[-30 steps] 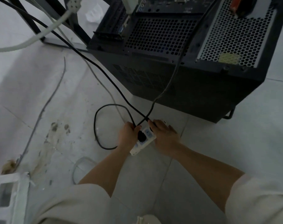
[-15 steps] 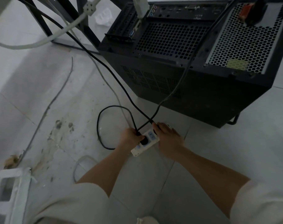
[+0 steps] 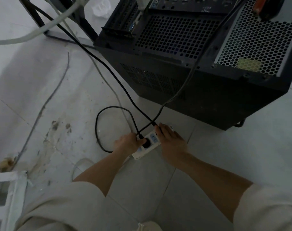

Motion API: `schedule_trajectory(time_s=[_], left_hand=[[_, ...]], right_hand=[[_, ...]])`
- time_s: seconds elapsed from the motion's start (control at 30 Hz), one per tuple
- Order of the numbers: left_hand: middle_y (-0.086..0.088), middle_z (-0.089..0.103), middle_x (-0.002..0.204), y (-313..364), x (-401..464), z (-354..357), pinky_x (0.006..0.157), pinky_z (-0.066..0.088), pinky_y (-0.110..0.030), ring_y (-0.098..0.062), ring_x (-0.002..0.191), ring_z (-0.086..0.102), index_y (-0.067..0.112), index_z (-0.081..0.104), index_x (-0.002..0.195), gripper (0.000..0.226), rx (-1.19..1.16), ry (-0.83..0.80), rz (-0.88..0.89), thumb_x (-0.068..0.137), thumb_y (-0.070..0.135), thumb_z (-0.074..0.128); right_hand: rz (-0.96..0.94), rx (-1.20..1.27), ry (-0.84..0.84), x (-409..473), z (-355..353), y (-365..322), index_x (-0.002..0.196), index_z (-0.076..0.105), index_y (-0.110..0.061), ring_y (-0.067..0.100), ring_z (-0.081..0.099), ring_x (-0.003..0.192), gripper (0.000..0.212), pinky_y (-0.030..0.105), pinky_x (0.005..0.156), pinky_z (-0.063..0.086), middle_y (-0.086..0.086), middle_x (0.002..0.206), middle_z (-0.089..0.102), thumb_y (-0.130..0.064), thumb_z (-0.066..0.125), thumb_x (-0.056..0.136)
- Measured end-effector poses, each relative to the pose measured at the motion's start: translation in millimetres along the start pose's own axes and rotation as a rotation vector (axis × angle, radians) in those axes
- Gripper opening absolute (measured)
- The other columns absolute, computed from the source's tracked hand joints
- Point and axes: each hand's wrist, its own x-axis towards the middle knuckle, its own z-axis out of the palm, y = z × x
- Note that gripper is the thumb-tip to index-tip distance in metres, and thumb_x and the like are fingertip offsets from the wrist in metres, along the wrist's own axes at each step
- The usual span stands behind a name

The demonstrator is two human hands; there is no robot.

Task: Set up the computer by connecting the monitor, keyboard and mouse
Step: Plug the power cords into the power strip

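- L hand (image 3: 127, 144): fingers curled round black plug (image 3: 146, 143), seated in white strip (image 3: 147, 145).
- R hand (image 3: 171, 142): over strip's far end, fingers on a 2nd plug; grip unclear.
- Strip on floor (image 3: 225, 155), just in front of PC case (image 3: 200, 80).
- Black cables (image 3: 108, 70) cross above strip.

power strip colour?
White power strip, with bluish sockets; the head view shows it.
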Motion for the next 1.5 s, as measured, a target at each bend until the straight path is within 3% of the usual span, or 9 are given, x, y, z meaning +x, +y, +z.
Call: schedule_trajectory(time_s=[0.17,0.3,0.4,0.5,0.67,0.83,1.17,1.37,1.5], left_hand=[[-0.005,0.059,0.101,-4,4,-3,0.088,0.047,-0.039,-0.025,0.096,0.057,0.019,0.048,0.102,0.055,-0.037,-0.001,-0.046,0.081,0.069,0.046],[-0.010,0.049,0.123,-5,-21,32,0.096,0.044,-0.046,-0.032,0.113,0.050,0.015,0.042,0.124,0.062,-0.450,0.263,-0.096,0.083,0.060,0.054],[-0.014,0.033,0.144,6,-51,60,0.108,0.033,-0.045,-0.033,0.131,0.035,0.013,0.030,0.143,0.066,-0.676,0.382,-0.182,0.090,0.046,0.053],[-0.011,0.032,0.149,21,-84,80,0.112,0.028,-0.042,-0.029,0.135,0.032,0.013,0.029,0.146,0.068,-0.714,0.305,-0.237,0.091,0.045,0.052],[-0.005,0.040,0.145,62,-166,76,0.109,0.031,-0.045,-0.025,0.131,0.040,0.018,0.033,0.144,0.063,-0.496,0.068,-0.110,0.093,0.052,0.043],[-0.010,0.049,0.134,105,-258,25,0.104,0.037,-0.040,-0.027,0.122,0.048,0.017,0.036,0.140,0.049,-0.408,-0.061,0.076,0.097,0.039,0.041],[-0.008,0.044,0.140,178,-451,-153,0.097,0.044,-0.040,-0.028,0.119,0.050,0.019,0.033,0.142,0.049,-0.475,-0.016,0.224,0.097,0.037,0.039],[-0.012,0.049,0.134,173,-554,-244,0.095,0.044,-0.036,-0.029,0.117,0.051,0.014,0.041,0.138,0.044,-0.617,0.143,0.236,0.097,0.027,0.043],[-0.011,0.049,0.128,147,-605,-284,0.092,0.045,-0.037,-0.029,0.112,0.052,0.015,0.042,0.137,0.042,-0.611,0.266,0.266,0.097,0.029,0.042]], right_hand=[[-0.017,0.037,-0.077,-1,-12,4,0.148,-0.013,-0.018,0.017,-0.003,0.145,0.080,0.040,0.118,0.013,0.000,0.158,-0.009,-0.020,0.045,0.093],[0.016,0.111,-0.124,-23,-14,12,0.150,-0.005,-0.017,0.016,0.008,0.145,0.071,0.034,0.117,0.014,0.002,0.159,-0.002,-0.018,0.040,0.095],[0.077,0.103,-0.134,-63,-11,22,0.150,0.004,-0.013,0.018,0.020,0.142,0.065,0.030,0.115,0.016,0.006,0.156,0.018,-0.015,0.038,0.094],[0.150,0.088,-0.211,-113,-5,29,0.148,0.016,-0.013,0.023,0.032,0.135,0.057,0.035,0.109,0.028,0.008,0.146,0.035,-0.016,0.036,0.094],[0.315,0.181,-0.615,-188,-28,40,0.127,0.046,-0.007,0.030,0.051,0.119,0.036,0.035,0.098,0.043,0.016,0.129,0.052,-0.018,0.035,0.095],[0.417,0.270,-0.591,-253,-111,46,0.118,0.048,-0.005,0.032,0.057,0.106,0.029,0.030,0.073,0.038,0.019,0.118,0.057,-0.018,0.033,0.097],[0.421,0.250,-0.410,-342,-363,15,0.114,0.055,-0.008,0.026,0.057,0.094,0.032,0.032,0.079,0.046,0.012,0.114,0.060,-0.010,0.032,0.092],[0.367,0.224,-0.306,-384,-486,-30,0.119,0.056,-0.001,0.028,0.057,0.107,0.032,0.032,0.092,0.044,0.014,0.121,0.059,-0.010,0.036,0.096],[0.286,0.250,-0.258,-399,-537,-79,0.107,0.056,-0.002,0.030,0.058,0.104,0.028,0.030,0.080,0.044,0.015,0.110,0.060,-0.017,0.034,0.098]])
